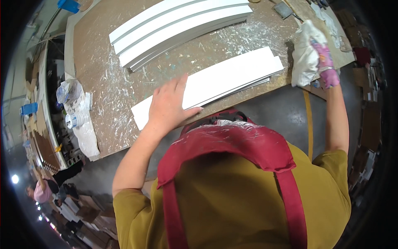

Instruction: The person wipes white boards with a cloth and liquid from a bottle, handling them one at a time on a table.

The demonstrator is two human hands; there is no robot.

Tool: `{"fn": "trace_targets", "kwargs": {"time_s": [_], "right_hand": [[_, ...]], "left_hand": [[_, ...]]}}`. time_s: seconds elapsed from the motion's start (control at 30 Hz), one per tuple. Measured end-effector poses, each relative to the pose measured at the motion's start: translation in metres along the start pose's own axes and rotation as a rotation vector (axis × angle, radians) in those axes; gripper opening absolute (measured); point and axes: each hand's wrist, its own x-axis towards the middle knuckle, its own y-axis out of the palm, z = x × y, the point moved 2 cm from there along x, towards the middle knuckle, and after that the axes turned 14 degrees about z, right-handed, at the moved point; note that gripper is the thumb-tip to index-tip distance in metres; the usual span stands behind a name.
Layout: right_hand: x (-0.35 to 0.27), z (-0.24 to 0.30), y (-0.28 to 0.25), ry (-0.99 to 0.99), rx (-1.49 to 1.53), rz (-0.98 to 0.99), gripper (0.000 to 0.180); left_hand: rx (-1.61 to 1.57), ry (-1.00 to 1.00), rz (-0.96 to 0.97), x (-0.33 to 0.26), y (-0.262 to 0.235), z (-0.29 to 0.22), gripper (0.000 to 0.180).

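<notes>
My bare left hand (168, 101) lies on the near end of a small stack of white boards (232, 74), at the table's front edge. Its fingers are stretched out over the top board, and the thumb points right along the front edge. Over at the table's right side, my right hand (327, 68) wears a pink and purple glove. It is closed on a bunched white cloth (304, 54), which hides most of the fingers. A taller stack of white strips (178, 31) stands farther back, its layers slightly offset.
The brown tabletop (97, 54) is spattered with white paint. At its left edge are a small white tub (74, 120), crumpled plastic (70, 91) and a white rag (87, 141). A flat scraper-like tool (283, 10) lies at the back right. Another person (41, 191) is far off at left.
</notes>
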Motion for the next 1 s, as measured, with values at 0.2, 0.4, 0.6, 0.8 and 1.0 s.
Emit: {"fn": "trace_targets", "kwargs": {"time_s": [0.2, 0.4, 0.6, 0.8, 1.0], "right_hand": [[0.036, -0.036, -0.085, -0.017, 0.195, -0.025, 0.038], [0.036, -0.038, -0.043, -0.076, 0.476, -0.009, 0.042], [0.041, -0.009, -0.014, -0.103, 0.866, -0.016, 0.044], [0.068, 0.013, -0.016, -0.136, 1.029, -0.011, 0.048], [0.078, 0.004, -0.025, -0.189, 1.169, 0.097, 0.050]], "left_hand": [[-0.453, 0.140, -0.128, 0.022, -0.051, 0.004, 0.035], [-0.630, 0.273, -0.321, 0.135, -0.141, -0.022, 0.019], [-0.700, 0.245, -0.277, 0.298, -0.171, -0.069, 0.056], [-0.718, 0.137, -0.099, 0.408, -0.143, -0.095, 0.113], [-0.738, 0.325, -0.120, 0.466, -0.117, -0.133, 0.090]]}}
